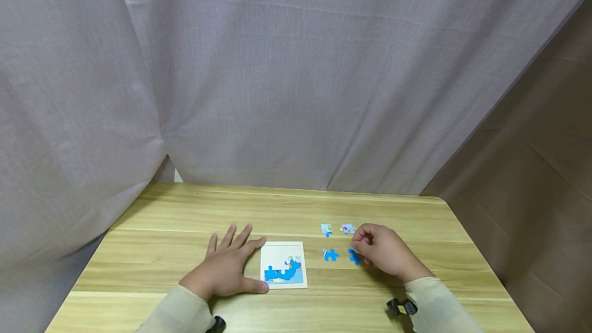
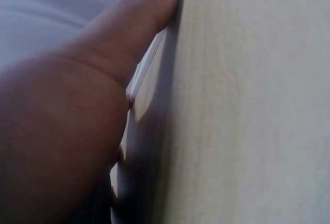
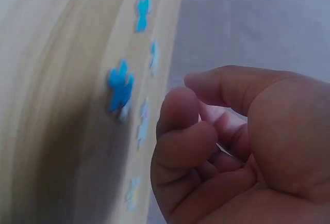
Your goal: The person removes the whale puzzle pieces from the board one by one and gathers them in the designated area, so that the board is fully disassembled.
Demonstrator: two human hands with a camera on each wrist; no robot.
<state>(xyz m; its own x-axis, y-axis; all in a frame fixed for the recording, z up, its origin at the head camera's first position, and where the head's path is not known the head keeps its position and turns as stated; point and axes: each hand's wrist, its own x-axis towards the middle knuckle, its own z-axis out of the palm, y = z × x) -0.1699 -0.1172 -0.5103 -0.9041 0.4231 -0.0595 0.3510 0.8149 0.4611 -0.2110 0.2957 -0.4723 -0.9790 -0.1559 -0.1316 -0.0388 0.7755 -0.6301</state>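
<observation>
Behind everything I see a grey curtain [image 1: 287, 76] hanging in folds, with brown paper sheeting [image 1: 532, 168] to the right of it. Below that runs the wooden worktop [image 1: 185, 209], pale with a lengthwise grain.

On the worktop my left hand [image 1: 226, 269] lies flat, fingers spread and straight, its thumb stretched along the near left corner of the puzzle board [image 1: 283, 264]. The left wrist view shows that thumb [image 2: 134, 33] pressed against the board's thin edge. It holds nothing; the grip is simply open and resting.

My right hand [image 1: 381, 251] sits to the right of the board, fingers curled inward with thumb and fingertips drawn together. In the right wrist view the fingers [image 3: 185, 131] curl toward the palm, but I cannot tell whether a piece is pinched between them or not.

The puzzle board is a small white-framed square, lying flat between my two hands, with a blue picture partly filled in along its lower half.

Smallest are the loose pieces, all right of the board: a blue piece [image 1: 330, 255] near the board, another blue piece [image 1: 354, 257] touching or just under my right fingertips, and farther back a pale piece [image 1: 326, 229] with a second pale piece [image 1: 348, 228] beside it.
</observation>
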